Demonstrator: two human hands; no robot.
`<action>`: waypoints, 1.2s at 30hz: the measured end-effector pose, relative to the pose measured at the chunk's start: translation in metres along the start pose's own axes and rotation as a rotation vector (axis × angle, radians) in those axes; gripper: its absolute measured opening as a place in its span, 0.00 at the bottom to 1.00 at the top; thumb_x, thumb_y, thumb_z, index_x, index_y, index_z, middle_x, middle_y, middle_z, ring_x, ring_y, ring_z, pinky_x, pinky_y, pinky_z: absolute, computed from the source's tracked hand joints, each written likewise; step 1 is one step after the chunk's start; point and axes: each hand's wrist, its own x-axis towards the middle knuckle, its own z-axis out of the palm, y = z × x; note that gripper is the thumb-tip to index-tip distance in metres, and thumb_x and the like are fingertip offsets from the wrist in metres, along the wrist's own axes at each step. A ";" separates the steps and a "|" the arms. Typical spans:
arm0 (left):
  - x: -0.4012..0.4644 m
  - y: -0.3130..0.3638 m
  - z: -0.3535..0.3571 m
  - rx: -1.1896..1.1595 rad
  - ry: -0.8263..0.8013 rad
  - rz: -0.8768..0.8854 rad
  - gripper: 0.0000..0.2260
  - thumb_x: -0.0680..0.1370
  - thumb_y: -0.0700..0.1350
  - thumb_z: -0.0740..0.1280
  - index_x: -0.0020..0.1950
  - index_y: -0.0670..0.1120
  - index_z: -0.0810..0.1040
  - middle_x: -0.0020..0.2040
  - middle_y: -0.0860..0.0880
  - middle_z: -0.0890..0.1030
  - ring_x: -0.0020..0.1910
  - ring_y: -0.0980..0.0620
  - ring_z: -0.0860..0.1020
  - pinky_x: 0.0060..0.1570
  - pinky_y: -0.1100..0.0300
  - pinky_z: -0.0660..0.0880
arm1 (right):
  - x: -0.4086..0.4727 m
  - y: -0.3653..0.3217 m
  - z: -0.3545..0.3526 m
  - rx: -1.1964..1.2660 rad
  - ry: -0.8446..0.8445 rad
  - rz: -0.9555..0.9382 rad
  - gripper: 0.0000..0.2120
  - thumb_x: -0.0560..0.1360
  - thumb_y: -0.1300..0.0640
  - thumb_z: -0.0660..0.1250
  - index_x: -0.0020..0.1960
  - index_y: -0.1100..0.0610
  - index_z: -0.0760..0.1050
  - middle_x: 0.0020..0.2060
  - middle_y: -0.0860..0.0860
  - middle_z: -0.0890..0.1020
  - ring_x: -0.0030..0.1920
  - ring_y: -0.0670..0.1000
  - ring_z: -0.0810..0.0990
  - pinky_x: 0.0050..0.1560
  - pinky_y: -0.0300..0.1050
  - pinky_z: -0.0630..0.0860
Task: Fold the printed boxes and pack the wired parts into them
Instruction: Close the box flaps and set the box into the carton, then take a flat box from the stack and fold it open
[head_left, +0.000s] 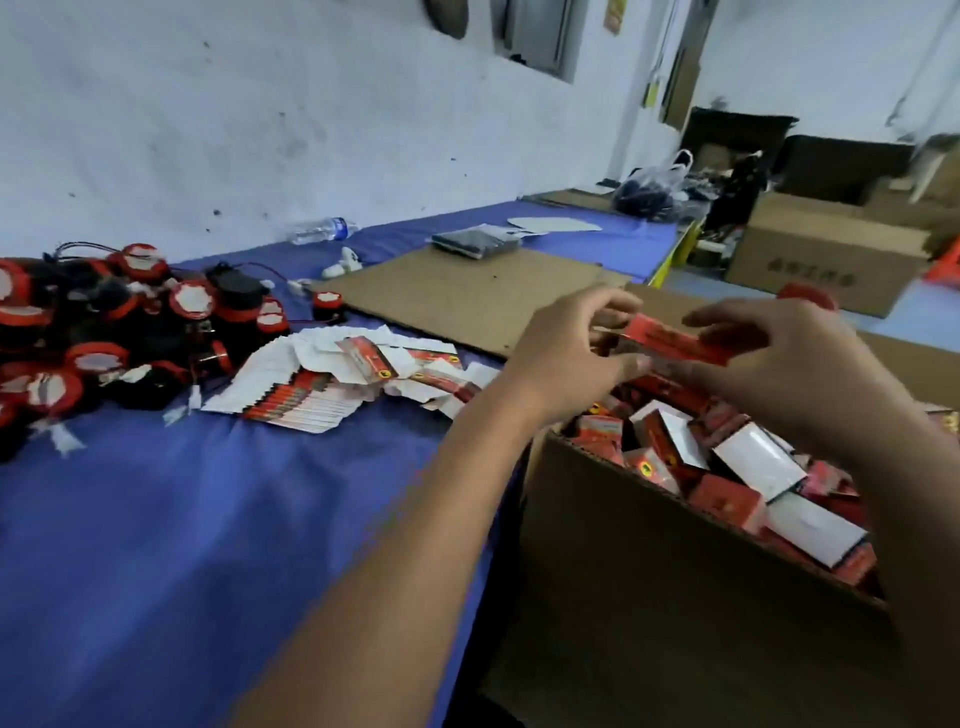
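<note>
**Inspector:** Where is the box, and how is it held?

**Assistant:** The printed box (675, 340) hangs above the carton (649, 519), its long axis running left to right. Left hand (566, 358) pinches its left end; right hand (779, 353) curls over the right end.

**Inspector:** Wired parts?

**Assistant:** The wired parts (104, 332) are heaped far left on the worktop (208, 519), nearer the left hand (box flaps blurred, unreadable).

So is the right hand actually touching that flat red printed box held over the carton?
Touching. The head view shows the right hand with fingers curled over one end of the flat red printed box, and the left hand pinching the other.
</note>
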 end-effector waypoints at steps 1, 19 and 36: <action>0.009 0.002 0.019 0.056 -0.055 -0.011 0.19 0.75 0.41 0.78 0.65 0.47 0.80 0.59 0.50 0.83 0.59 0.53 0.81 0.62 0.56 0.77 | 0.000 0.017 -0.004 -0.065 -0.018 0.052 0.21 0.69 0.40 0.76 0.60 0.45 0.80 0.44 0.39 0.81 0.44 0.39 0.78 0.41 0.36 0.70; -0.022 -0.049 -0.018 0.340 0.494 0.099 0.08 0.70 0.35 0.70 0.43 0.45 0.84 0.43 0.48 0.83 0.43 0.49 0.80 0.44 0.56 0.75 | 0.023 -0.087 0.070 0.030 -0.071 -0.069 0.13 0.75 0.52 0.71 0.59 0.49 0.82 0.50 0.50 0.85 0.52 0.52 0.82 0.54 0.52 0.82; -0.049 -0.186 -0.075 -0.029 0.853 -0.750 0.08 0.75 0.34 0.66 0.50 0.46 0.76 0.42 0.54 0.78 0.40 0.55 0.76 0.33 0.66 0.69 | 0.092 -0.127 0.322 -0.002 -0.204 0.368 0.45 0.63 0.25 0.70 0.72 0.48 0.68 0.72 0.59 0.69 0.74 0.64 0.62 0.74 0.60 0.58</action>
